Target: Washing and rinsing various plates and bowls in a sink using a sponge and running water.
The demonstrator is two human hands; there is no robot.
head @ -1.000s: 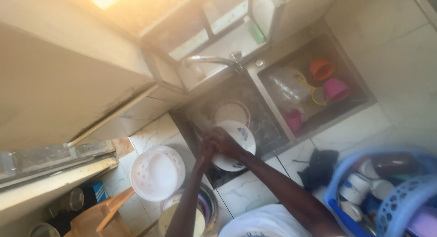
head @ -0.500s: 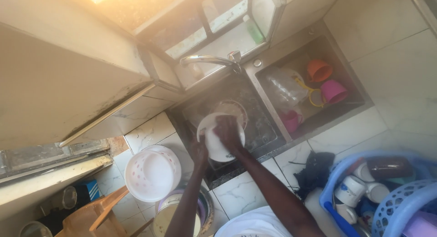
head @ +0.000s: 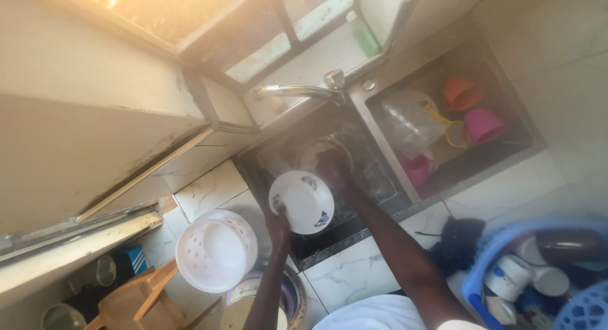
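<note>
**Plate held over sink basin**

Round white ceramic plate with small dark motifs [head: 302,201] sits tilted above the dark steel sink basin [head: 373,178], under the chrome tap [head: 297,89]. Left hand [head: 278,221] grips its lower rim. Right hand [head: 334,168] reaches deeper into the basin; grip there cannot be told. White perforated plastic colander [head: 215,249] rests on the tiled counter just beside.

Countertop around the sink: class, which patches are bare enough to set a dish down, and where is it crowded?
Bare tile lies on the counter between the sink and the black cloth, and behind the white colander. The blue basket is crowded, as is the right basin with cups. The left hand holds the plate.
</note>
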